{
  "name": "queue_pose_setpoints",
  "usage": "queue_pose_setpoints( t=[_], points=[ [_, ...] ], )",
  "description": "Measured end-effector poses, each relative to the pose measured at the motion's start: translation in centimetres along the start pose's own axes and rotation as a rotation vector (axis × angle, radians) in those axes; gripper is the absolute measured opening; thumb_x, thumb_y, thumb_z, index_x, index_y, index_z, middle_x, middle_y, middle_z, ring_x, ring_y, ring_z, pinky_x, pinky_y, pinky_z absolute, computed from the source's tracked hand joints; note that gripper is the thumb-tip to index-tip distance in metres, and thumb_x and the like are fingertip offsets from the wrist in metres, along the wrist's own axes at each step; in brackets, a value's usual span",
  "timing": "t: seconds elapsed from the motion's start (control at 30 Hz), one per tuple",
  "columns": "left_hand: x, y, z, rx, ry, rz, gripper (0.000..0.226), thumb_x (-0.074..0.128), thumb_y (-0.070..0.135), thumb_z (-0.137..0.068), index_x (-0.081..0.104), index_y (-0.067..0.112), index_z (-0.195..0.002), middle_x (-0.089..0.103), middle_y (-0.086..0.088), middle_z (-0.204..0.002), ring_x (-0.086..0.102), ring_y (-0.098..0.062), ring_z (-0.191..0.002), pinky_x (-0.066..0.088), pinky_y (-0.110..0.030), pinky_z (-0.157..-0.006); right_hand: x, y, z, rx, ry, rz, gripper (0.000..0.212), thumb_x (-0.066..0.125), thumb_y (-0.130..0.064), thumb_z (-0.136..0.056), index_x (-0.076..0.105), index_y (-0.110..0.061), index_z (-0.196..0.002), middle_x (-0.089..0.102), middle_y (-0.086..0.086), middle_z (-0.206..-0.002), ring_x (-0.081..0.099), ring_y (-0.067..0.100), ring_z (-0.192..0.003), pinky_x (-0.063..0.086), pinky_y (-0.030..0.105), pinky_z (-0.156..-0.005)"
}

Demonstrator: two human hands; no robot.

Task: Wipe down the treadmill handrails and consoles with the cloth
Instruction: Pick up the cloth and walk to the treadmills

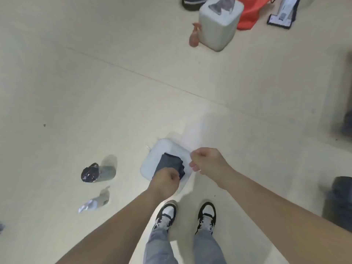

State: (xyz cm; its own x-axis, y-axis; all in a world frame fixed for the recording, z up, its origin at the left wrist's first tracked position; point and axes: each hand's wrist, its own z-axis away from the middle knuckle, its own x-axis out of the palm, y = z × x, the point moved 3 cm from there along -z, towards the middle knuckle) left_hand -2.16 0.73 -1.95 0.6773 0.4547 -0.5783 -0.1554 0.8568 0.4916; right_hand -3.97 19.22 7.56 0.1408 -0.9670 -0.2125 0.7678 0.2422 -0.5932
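A dark blue-grey cloth (pixel 170 164) lies bunched on top of a white plastic container (pixel 162 151) that stands on the floor just ahead of my feet. My left hand (pixel 165 181) grips the cloth's near edge in a closed fist. My right hand (pixel 206 161) hovers at the container's right side with its fingers curled. Something pale shows at its fingertips, too blurred to make out. No treadmill handrail or console is in view.
At the far top stand a white jerrycan (pixel 219 21), a pink spray bottle (pixel 195 38) and an orange bag (pixel 249 16). A black crumpled wad (pixel 90 172) and a clear wrapper (pixel 95 201) lie left. Dark equipment (pixel 341 199) borders the right edge. My shoes (pixel 165 214) stand below.
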Motion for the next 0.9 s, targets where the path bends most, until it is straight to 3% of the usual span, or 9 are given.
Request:
queue_pose_setpoints(
  t=[0.1,0.2,0.27,0.3,0.43,0.6,0.7,0.77,0.9],
  points=[
    [2.3,-5.7,-4.8,-0.137,0.161,0.062,0.032,0.044,0.003,-0.088,0.045,0.017,-0.06,0.047,0.003,-0.065,0.042,-0.02,-0.067,0.035,-0.028,-0.056,2.2,2.9,-4.9,0.091,0.011,-0.109,0.019,0.055,-0.02,-0.097,0.071,-0.011,-0.099,0.078,0.014,-0.095,0.068,0.02,-0.074,0.056,0.035,-0.076],
    [5.3,-10.6,-9.5,-0.283,0.155,0.141,0.023,0.045,0.014,-0.094,0.067,0.011,-0.103,0.066,-0.005,-0.104,0.06,-0.024,-0.086,0.052,-0.036,-0.072,4.1,6.0,-9.3,0.126,0.03,-0.106,0.019,0.053,-0.02,-0.096,0.07,-0.012,-0.099,0.078,0.011,-0.092,0.07,0.019,-0.073,0.06,0.042,-0.085],
    [7.0,-12.7,-12.2,-0.324,0.121,0.153,0.037,0.052,0.024,-0.096,0.057,0.012,-0.13,0.064,-0.007,-0.122,0.063,-0.027,-0.103,0.055,-0.038,-0.085,5.0,7.5,-12.0,0.141,0.035,-0.096,0.019,0.053,-0.021,-0.097,0.071,-0.014,-0.098,0.078,0.008,-0.088,0.074,0.02,-0.077,0.06,0.043,-0.087],
    [7.9,-13.3,-13.6,-0.326,0.118,0.139,0.041,0.056,0.03,-0.095,0.053,0.012,-0.131,0.063,-0.008,-0.123,0.063,-0.029,-0.105,0.055,-0.04,-0.088,5.2,8.2,-13.3,0.144,0.038,-0.088,0.018,0.054,-0.022,-0.098,0.071,-0.014,-0.099,0.078,0.007,-0.087,0.074,0.021,-0.079,0.06,0.043,-0.087],
    [9.8,-14.2,-16.8,-0.387,0.081,0.049,0.054,0.066,0.045,-0.087,0.046,0.017,-0.128,0.058,-0.005,-0.115,0.058,-0.029,-0.103,0.051,-0.038,-0.081,5.3,10.1,-16.2,0.172,0.06,-0.126,0.016,0.057,-0.02,-0.1,0.071,-0.014,-0.104,0.079,0.008,-0.088,0.076,0.025,-0.082,0.062,0.041,-0.081],
    [9.6,-11.9,-16.4,-0.34,-0.091,0.048,0.023,0.054,0.035,-0.09,0.061,0.02,-0.106,0.066,-0.003,-0.099,0.062,-0.026,-0.096,0.057,-0.04,-0.09,4.2,10.7,-15.0,0.254,0.063,-0.258,0.017,0.061,-0.021,-0.099,0.069,-0.011,-0.111,0.079,0.013,-0.093,0.076,0.029,-0.086,0.063,0.042,-0.08],
    [6.5,-6.4,-13.1,-0.262,-0.076,0.255,0.016,0.056,0.034,-0.09,0.061,0.019,-0.089,0.067,-0.001,-0.082,0.065,-0.023,-0.083,0.057,-0.034,-0.078,2.7,9.3,-12.1,0.285,0.088,-0.306,0.019,0.062,-0.022,-0.099,0.068,-0.011,-0.113,0.079,0.015,-0.096,0.074,0.027,-0.083,0.062,0.043,-0.082],
    [3.6,-1.5,-9.7,-0.235,-0.073,0.5,0.014,0.056,0.03,-0.088,0.063,0.018,-0.09,0.07,0.001,-0.072,0.069,-0.02,-0.075,0.061,-0.039,-0.08,1.3,7.7,-9.1,0.282,0.102,-0.342,0.02,0.062,-0.023,-0.099,0.068,-0.01,-0.114,0.077,0.016,-0.101,0.073,0.028,-0.085,0.061,0.045,-0.087],
    [-2.9,10.1,-0.8,-0.08,-0.111,0.863,0.022,0.055,0.016,-0.08,0.068,0.013,-0.097,0.076,-0.007,-0.078,0.072,-0.02,-0.076,0.059,-0.037,-0.076,-2.9,3.2,-0.5,0.193,0.119,-0.431,0.024,0.063,-0.032,-0.101,0.067,-0.014,-0.116,0.074,0.009,-0.111,0.072,0.024,-0.1,0.058,0.046,-0.094]
  ],
)
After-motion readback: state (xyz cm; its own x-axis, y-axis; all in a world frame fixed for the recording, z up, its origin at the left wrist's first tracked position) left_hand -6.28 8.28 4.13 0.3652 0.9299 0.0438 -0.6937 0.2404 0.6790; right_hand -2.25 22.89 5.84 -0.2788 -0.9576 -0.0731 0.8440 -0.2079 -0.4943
